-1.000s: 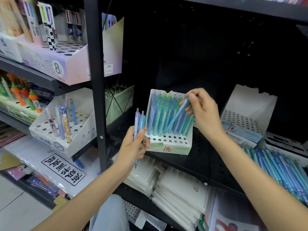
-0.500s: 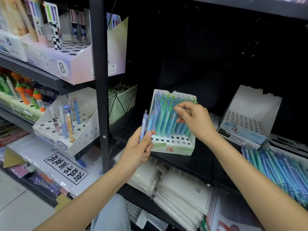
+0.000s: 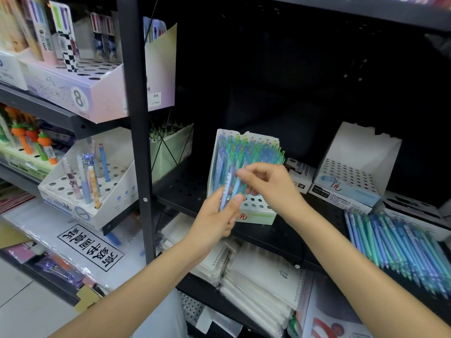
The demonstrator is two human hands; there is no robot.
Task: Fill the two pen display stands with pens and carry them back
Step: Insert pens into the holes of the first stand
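A pale-blue pen (image 3: pixel 225 191) is gripped upright in the left hand (image 3: pixel 216 222), just in front of the nearly full stand (image 3: pixel 244 172). A second pen's top is pinched by the right hand (image 3: pixel 269 185). It is best lowered straight into a free front hole. Right of that stand, the empty stand (image 3: pixel 351 172) is seen, with loose pens (image 3: pixel 400 245) beside it.

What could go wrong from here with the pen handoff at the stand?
1. The right hand pinches only the tip of a pen that the left hand also holds with a second one; one could slip and drop.
2. The nearly full pen stand sits near the shelf edge; a nudge might tip it.
3. The loose pens at right could roll off.
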